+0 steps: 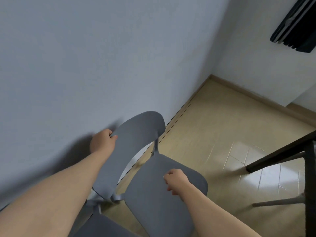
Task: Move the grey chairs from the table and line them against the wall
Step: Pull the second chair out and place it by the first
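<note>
A grey chair stands just below me, its curved backrest close to the pale wall. My left hand grips the top left edge of the backrest. Over the seat, my right hand hovers with its fingers curled loosely; whether it touches the seat I cannot tell. Part of a second grey chair shows at the bottom edge, beside the first one and also along the wall.
A black table leg and frame slant in from the right. Light wooden floor runs to the room corner, with a wooden skirting board along the walls. Dark striped cloth hangs at the top right.
</note>
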Demonstrator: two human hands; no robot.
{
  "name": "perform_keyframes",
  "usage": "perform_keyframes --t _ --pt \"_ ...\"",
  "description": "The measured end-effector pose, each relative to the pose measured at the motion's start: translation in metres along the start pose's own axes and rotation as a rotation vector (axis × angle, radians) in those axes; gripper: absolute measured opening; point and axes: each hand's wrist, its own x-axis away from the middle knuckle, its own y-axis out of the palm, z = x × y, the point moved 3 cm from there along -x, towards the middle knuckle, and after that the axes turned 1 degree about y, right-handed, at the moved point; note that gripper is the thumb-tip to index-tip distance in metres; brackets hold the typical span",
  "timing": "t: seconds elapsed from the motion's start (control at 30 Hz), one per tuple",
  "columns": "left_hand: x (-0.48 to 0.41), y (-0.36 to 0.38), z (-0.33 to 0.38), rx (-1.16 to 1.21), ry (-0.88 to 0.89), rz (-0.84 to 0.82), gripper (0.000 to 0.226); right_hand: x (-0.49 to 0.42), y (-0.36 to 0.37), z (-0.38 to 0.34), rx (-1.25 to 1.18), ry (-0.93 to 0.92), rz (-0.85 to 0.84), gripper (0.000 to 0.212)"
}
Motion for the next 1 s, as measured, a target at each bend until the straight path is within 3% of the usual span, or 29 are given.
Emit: perform_keyframes --t 0.4,0.67,0.87,1.0 --pt "-0.023 -0.006 -0.008 0.018 -0.051 0.079 0.024 -0.028 0.006 -0.035 0.008 -0.028 0.013 0.01" --pt "-0.029 -0.008 -0.004 -0.137 -0.05 0.002 0.027 -0.039 0.018 -0.084 -0.013 -0.103 -0.037 0.015" --pt "-0.027 -0.006 -0.002 -0.181 -0.04 0.041 0.024 -0.04 0.012 -0.071 -0.017 -0.1 -0.051 0.016" --pt "-0.02 -0.009 0.008 -0.215 -0.127 0.031 0.026 -0.04 -0.002 -0.054 -0.024 -0.075 -0.026 0.013"
